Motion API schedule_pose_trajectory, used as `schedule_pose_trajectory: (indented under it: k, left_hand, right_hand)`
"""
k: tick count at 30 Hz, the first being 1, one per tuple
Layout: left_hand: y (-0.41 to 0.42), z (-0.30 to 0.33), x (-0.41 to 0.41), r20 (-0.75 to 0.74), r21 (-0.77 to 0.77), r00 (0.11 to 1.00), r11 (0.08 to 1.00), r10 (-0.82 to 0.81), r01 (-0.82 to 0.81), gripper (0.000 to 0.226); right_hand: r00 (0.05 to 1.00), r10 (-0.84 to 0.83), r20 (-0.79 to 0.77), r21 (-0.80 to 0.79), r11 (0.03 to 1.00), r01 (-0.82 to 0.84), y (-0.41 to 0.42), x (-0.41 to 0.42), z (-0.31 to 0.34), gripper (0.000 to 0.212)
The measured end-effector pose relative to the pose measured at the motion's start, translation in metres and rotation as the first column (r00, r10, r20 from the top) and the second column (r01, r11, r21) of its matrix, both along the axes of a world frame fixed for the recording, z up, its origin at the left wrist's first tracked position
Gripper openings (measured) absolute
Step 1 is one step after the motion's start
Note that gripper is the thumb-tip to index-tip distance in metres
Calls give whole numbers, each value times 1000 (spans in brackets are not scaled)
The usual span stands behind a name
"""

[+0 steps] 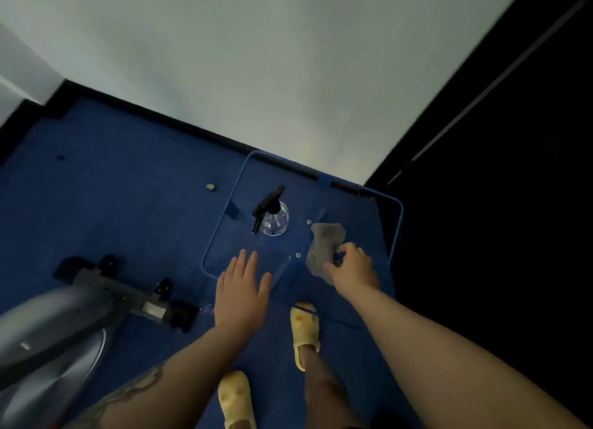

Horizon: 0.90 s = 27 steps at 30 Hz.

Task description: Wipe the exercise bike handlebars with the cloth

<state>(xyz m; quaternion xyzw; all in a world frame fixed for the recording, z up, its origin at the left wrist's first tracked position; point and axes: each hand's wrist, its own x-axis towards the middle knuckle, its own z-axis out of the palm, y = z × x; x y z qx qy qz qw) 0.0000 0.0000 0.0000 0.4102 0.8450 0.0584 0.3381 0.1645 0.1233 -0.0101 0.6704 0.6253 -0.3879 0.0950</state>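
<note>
fingers (345,252) of the right hand (353,273) are curled round a crumpled grey cloth (324,246); left hand (239,292) is held open, empty; handlebars are unseen, wiping not yet begun.

Floor: deep blue carpet (122,178), running to a black skirting strip (179,124) under a pale wall (288,59)
Worktop: a clear, see-through small table (396,233) with rounded corners; the carpet shows through it
Spray bottle: clear glass bottle (274,220) with a black trigger head, upright on the clear top, toward its left half
Floor fitting: a small round metal disc (210,187) on the carpet, left of the table
Footwear: two yellow slippers (305,327), one ahead of the other
Right side: very dark, detail unreadable
</note>
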Motion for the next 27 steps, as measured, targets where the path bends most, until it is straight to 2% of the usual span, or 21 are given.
schedule_pose_trajectory:
  k: [4, 6, 9, 14, 17, 20, 23, 27]
  left_hand:
    - [8, -18, 0, -26, 18, 1000, 1000, 17, -16, 57]
    - [8, -24, 1, -14, 20, 999, 999, 44, -44, 57]
    - [10, -26, 2, 3, 48, 998, 997, 63, -63, 56]
    - [10, -18, 4, 46, 96, 986, 982, 160, -164, 55]
    - [5, -2, -3, 48, 107, 978, 972, 205, -209, 55]
    - [-10, 19, -14, 18, 102, 972, 967, 233, -233, 55]
    - [-32, 50, -29, -2, 125, 958, 951, 287, -284, 53]
    - [-70, 100, -52, -66, 188, 938, 927, 341, -324, 48]
  right_hand:
    - [998, -9, 65, -82, 996, 15, 15, -17, -24, 55]
    - [993, -12, 117, -68, 997, 20, 16, -25, -34, 55]
    - [986, -46, 158, -19, 999, 49, 17, -29, -42, 44]
    - [991, -57, 118, -7, 998, 58, 20, -27, -44, 18]
    - [999, 18, 30, 146, 989, -23, 15, -25, -26, 9]
    - [978, 166, -124, 245, 960, -132, 8, -29, 9, 11]
    - [894, 362, -263, 318, 908, -274, 1, -41, 51, 10]
    - [730, 590, -344, 514, 769, -380, -18, -75, 112, 9]
